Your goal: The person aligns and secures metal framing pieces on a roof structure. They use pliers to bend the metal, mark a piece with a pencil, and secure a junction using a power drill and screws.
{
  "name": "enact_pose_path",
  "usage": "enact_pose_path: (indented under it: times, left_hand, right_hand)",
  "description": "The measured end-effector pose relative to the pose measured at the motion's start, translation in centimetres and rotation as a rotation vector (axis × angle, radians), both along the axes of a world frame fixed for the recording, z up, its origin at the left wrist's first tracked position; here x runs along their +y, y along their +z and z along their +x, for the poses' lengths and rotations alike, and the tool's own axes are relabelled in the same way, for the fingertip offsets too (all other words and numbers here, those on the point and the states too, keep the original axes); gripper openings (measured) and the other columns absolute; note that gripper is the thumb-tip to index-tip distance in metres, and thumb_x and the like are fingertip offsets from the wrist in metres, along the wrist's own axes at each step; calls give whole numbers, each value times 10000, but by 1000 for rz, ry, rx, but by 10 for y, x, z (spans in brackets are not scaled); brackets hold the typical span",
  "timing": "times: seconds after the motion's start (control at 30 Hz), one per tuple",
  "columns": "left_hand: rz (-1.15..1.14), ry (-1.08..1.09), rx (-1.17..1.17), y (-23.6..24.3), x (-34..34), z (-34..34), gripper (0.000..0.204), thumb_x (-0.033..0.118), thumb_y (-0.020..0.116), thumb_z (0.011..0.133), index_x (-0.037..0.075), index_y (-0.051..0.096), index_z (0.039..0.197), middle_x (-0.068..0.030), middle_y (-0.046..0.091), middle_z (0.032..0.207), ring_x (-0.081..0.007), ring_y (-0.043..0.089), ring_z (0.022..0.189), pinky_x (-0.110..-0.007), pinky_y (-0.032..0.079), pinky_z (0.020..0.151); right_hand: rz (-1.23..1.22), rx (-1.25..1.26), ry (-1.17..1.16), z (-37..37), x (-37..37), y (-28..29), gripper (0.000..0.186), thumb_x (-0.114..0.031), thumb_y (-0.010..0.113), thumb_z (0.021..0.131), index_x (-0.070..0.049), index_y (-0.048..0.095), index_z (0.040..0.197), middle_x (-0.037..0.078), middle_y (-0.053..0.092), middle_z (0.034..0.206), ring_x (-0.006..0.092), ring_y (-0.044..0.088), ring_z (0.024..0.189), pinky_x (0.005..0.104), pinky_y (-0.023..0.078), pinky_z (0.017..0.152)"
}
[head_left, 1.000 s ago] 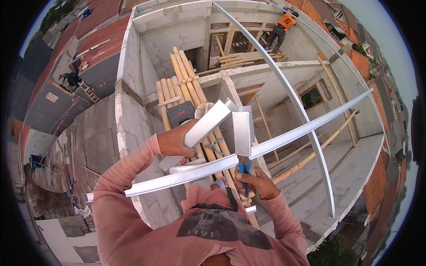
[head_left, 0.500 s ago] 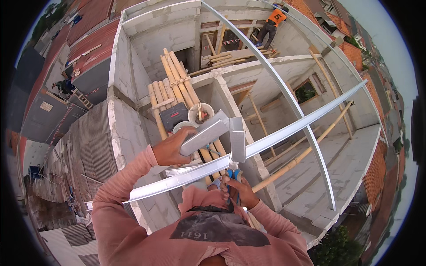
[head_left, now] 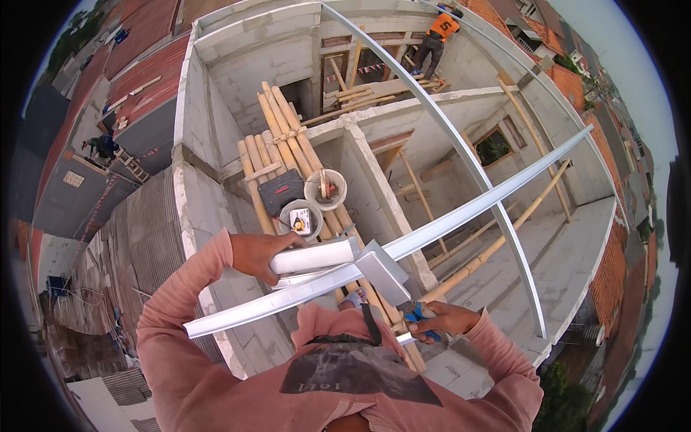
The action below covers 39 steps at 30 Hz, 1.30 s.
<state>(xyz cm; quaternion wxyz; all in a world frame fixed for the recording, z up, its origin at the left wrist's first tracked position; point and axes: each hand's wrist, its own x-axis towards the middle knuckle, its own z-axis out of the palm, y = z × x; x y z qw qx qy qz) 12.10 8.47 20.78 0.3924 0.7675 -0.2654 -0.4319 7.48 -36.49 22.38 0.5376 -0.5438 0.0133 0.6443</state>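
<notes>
My left hand [head_left: 255, 253] grips a short silver metal channel [head_left: 313, 252] above a long metal rail [head_left: 439, 229] that runs diagonally across the view. A bent end piece [head_left: 383, 275] of the short channel angles down to the right, over the rail. My right hand [head_left: 450, 320] is closed on blue-handled snips [head_left: 419, 315], held below and right of that bent piece. A second long rail [head_left: 511, 252] crosses the first on the right.
Bamboo poles [head_left: 281, 119] form a platform bearing a black case [head_left: 279, 191] and two buckets [head_left: 325, 203]. Block walls [head_left: 230, 93] surround open drops. A worker in orange [head_left: 439, 39] is at the back; another person [head_left: 101, 147] is on the left.
My left hand and the short channel have swung down and leftward onto the rail area, its end piece now tilted. My right hand with the snips has moved right, away from the rail.
</notes>
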Motion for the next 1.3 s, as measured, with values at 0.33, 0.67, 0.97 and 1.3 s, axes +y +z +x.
enact_pose_path:
  times: [0.33, 0.67, 0.97, 1.3]
  left_hand:
    - [-396, 592, 0, -31, -83, 0, 1017, 192, 779, 763, 31, 182, 1569, -173, 528, 1346, -239, 525, 1238, -353, 412, 1065]
    - [-54, 255, -27, 2, 10, 3, 977, 101, 795, 696, 76, 293, 1533, -140, 528, 1361, -250, 542, 1240, -367, 432, 1055]
    - [-43, 56, -157, -31, 7, 5, 845, 125, 804, 758, 66, 345, 1464, -179, 552, 1357, -314, 562, 1252, -395, 420, 1081]
    - [-301, 563, 127, -60, -39, 14, 1080, 222, 796, 748, 58, 150, 1598, -176, 493, 1416, -264, 489, 1302, -382, 383, 1111]
  right_hand:
    - [219, -283, -721, -11, 147, -49, 193, -221, 646, 991, -61, 541, 970, 44, 554, 773, 137, 551, 666, 300, 465, 605]
    - [-14, -99, 22, 34, 12, -2, 190, -229, 671, 969, -52, 606, 958, 3, 570, 742, 98, 542, 625, 267, 441, 570]
    - [17, -1, -150, -28, 30, -45, 197, -246, 629, 1004, -61, 585, 955, 10, 560, 751, 100, 543, 655, 259, 443, 589]
    - [56, -339, -634, -6, 131, -62, 245, -263, 657, 981, -51, 562, 904, 16, 574, 713, 110, 568, 610, 277, 449, 563]
